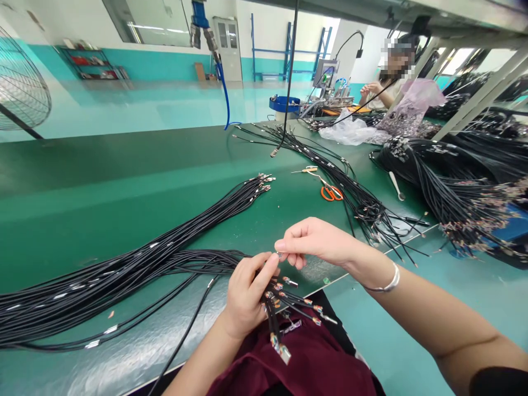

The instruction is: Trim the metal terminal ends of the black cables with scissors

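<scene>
My left hand is closed around a bunch of black cables near the table's front edge. Their ends, with small metal connectors and coloured wires, fan out below it over my lap. My right hand meets the left thumb tip, its thumb and forefinger pinched on a tiny metallic piece. That piece is mostly covered by the fingertips, so its exact kind is not clear. A larger bundle of black cables with white labels lies to the left, connector ends pointing away from me.
Orange-handled scissors and a thin pointed tool lie ahead on the green table. More cables spread to the right, beside a large heap. A black cord hangs down ahead. A co-worker sits at the far right.
</scene>
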Available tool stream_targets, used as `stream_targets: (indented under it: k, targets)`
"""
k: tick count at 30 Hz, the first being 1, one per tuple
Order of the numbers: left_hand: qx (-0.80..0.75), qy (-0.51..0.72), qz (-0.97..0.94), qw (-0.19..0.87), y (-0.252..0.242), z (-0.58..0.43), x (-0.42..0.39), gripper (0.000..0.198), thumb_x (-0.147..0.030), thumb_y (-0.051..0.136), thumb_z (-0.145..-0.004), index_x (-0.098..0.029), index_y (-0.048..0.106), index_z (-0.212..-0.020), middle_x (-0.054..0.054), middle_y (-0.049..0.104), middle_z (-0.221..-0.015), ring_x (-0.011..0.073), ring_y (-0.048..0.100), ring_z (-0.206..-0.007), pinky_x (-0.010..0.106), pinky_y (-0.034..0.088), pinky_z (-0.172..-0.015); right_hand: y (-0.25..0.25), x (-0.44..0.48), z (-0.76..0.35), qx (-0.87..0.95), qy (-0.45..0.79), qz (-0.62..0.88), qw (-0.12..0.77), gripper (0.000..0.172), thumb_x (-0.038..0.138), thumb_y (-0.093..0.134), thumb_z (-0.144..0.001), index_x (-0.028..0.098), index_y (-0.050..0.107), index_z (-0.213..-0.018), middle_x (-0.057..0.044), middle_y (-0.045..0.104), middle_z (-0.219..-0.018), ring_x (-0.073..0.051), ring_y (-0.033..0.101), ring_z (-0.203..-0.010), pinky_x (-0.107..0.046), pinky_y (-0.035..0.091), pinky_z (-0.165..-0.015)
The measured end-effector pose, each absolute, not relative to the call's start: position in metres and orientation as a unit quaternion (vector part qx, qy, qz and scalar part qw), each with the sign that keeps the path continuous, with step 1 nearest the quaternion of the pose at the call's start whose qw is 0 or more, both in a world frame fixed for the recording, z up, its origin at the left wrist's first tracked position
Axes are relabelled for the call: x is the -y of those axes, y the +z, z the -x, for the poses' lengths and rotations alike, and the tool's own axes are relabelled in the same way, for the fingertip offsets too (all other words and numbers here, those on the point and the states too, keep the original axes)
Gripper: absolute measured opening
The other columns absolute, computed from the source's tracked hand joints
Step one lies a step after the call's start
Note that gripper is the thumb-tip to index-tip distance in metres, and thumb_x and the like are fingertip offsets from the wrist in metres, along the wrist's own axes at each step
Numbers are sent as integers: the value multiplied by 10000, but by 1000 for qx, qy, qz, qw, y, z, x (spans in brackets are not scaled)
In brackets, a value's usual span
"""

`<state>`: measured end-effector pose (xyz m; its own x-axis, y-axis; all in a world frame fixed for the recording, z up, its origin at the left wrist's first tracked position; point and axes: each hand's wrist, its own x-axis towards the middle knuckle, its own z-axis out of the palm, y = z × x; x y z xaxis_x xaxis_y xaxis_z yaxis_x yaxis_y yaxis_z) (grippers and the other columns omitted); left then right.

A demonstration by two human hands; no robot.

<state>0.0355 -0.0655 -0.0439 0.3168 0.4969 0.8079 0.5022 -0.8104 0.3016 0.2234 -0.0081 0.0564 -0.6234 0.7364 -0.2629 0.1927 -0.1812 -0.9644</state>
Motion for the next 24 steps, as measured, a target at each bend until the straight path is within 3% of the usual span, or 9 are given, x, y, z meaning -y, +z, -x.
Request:
stream_targets:
  k: [10, 15, 20, 24]
  targets:
    - [318, -470, 823, 27, -40, -35, 68, 568, -197, 494, -897, -222, 329, -1440, 133, 621, -1043, 185, 597, -795, 314, 492, -662, 56, 14, -224, 649, 594, 431, 198, 338, 459, 651, -797, 144, 662, -675, 3, 621, -568, -90, 575, -541, -196, 454, -540]
    - [354, -461, 814, 8, -38, -36, 73, 466, -199, 496, -893, -156, 425, -1352, 216, 567, -1237, 177, 640, -826, 330, 520, -735, 16, -18, -248, 643, 491, 525, 263, 411, 525, 543, -825, 140, 662, -742, -32, 655, -675, -108, 591, -599, -220, 464, -586]
    - [334, -479, 812, 23, -32, -39, 71, 299, -96, 482, -854, -135, 545, -1144, 73, 675, -782, 174, 604, -689, 388, 491, -735, -25, -45, -274, 684, 396, 575, 210, 221, 353, 599, -777, 152, 682, -734, -59, 688, -690, -161, 618, -590, -267, 464, -565]
    - [310, -477, 822, 17, -33, -41, 66, 332, -118, 534, -816, -85, 527, -1146, 51, 644, -666, 164, 532, -579, 343, 440, -606, -28, -63, -272, 719, 309, 587, 209, 195, 295, 545, -830, 197, 694, -908, -54, 718, -835, -191, 654, -742, -304, 485, -684]
